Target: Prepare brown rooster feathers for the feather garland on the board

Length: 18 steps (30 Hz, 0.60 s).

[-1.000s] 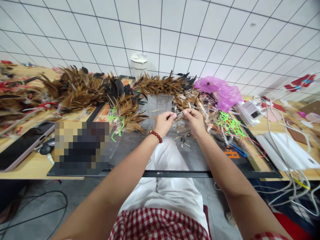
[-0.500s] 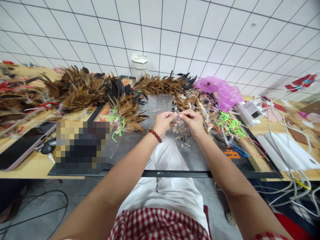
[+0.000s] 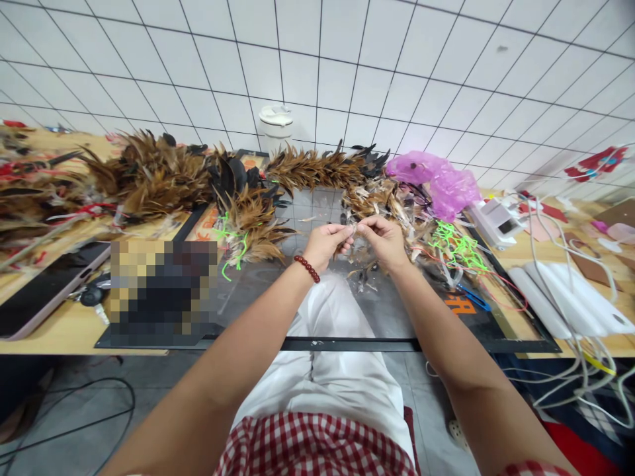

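In the head view my left hand [image 3: 325, 243], with a red bead bracelet [image 3: 307, 269] at its wrist, is closed in a pinch. Brown tips of a feather [image 3: 343, 249] show just under its fingers. My right hand [image 3: 383, 239] pinches at the pale end of the feather, its fingertips close against the left thumb. The fingers hide most of it. Right behind my hands lies a loose heap of brown and white feathers [image 3: 377, 201]. Small feather scraps [image 3: 366, 281] are scattered on the dark glassy board [image 3: 248, 311] below.
Bundled brown feathers [image 3: 159, 172] fill the left, with a feather garland [image 3: 322, 166] along the back. A lidded white cup [image 3: 276, 129], pink plastic bag [image 3: 436, 178], green strings [image 3: 456, 244] and blue cutter [image 3: 473, 297] lie around. A phone [image 3: 54, 284] and keys [image 3: 94, 294] sit left, white cables [image 3: 570, 264] right.
My fingertips have shifted slightly against each other, and the small greyish bit seen between them shows less now. The rest looks the same.
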Each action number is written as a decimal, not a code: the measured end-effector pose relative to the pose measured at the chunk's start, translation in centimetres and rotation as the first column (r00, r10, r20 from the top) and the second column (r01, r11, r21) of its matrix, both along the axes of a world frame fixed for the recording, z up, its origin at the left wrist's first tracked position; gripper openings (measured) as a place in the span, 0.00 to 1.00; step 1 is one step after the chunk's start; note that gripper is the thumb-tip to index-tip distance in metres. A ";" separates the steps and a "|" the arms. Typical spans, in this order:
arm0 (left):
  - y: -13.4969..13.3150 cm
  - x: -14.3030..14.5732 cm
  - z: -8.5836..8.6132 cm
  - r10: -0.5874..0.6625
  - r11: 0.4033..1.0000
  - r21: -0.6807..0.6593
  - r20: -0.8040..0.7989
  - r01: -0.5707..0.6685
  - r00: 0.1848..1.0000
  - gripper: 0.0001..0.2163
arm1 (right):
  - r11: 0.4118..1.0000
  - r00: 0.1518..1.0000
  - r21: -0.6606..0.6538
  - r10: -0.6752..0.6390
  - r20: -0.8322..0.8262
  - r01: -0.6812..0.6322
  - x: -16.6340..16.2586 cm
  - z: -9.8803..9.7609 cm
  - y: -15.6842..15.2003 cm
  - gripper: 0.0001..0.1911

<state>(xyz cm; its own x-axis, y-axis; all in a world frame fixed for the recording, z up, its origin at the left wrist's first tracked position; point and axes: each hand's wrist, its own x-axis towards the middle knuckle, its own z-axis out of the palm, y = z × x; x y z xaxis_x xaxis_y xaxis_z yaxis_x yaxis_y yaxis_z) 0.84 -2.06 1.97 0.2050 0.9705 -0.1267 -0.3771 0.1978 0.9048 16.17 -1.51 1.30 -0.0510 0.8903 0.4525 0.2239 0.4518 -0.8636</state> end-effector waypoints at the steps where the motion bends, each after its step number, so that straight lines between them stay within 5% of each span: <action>1: 0.0 0.0 0.0 -0.011 1.000 -0.006 -0.001 0.011 1.000 0.09 | 1.000 1.000 -0.005 0.016 0.006 -0.016 0.0 0.0 0.0 0.12; 18: -0.2 -0.2 0.5 0.008 0.998 -0.064 0.106 -0.001 0.994 0.05 | 0.967 0.982 0.226 0.075 0.173 -0.113 -0.2 0.4 -0.5 0.11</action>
<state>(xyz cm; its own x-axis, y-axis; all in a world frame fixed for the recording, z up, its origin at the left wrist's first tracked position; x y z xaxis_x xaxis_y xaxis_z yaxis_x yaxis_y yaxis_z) 0.67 -2.24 2.43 0.2164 0.9620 -0.1664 -0.4709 0.2522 0.8454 15.99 -2.04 1.75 -0.2192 0.7481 0.6263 0.2987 0.6626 -0.6869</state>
